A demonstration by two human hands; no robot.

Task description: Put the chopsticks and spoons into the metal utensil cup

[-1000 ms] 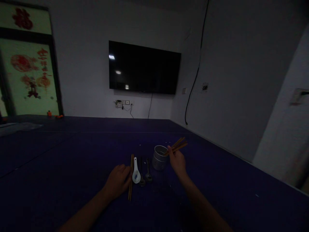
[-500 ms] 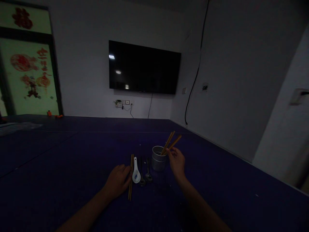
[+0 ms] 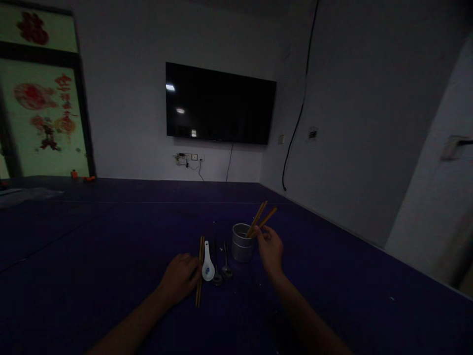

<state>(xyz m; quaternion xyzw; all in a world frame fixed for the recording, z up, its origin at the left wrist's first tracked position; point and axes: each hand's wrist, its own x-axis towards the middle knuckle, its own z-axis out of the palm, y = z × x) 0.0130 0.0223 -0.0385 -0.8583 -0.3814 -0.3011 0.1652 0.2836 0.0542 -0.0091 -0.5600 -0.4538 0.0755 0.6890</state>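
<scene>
In the head view, a grey metal cup (image 3: 242,250) stands on the dark blue surface, with yellowish chopsticks (image 3: 261,213) leaning out of it to the right. My right hand (image 3: 270,248) is at the cup's right rim, its thumb and fingers pinched on the chopsticks. To the left, another pair of chopsticks (image 3: 198,293) lies on the surface. My left hand (image 3: 181,276) bends over their middle, fingertips and thumb against them. Beside them lie a white soup spoon (image 3: 208,271) with a blue mark, a dark spoon (image 3: 217,279) and a metal spoon (image 3: 226,271).
The broad dark blue surface (image 3: 129,222) reaches back to the wall. Small orange objects (image 3: 74,174) and a clear plastic sheet (image 3: 29,195) lie at its far left. A television (image 3: 221,106) hangs on the wall, and a black cable (image 3: 295,133) runs down the right wall.
Almost nothing moves. The whole view shifts very slightly; both hands stay where they were, at the cup and at the lying chopsticks.
</scene>
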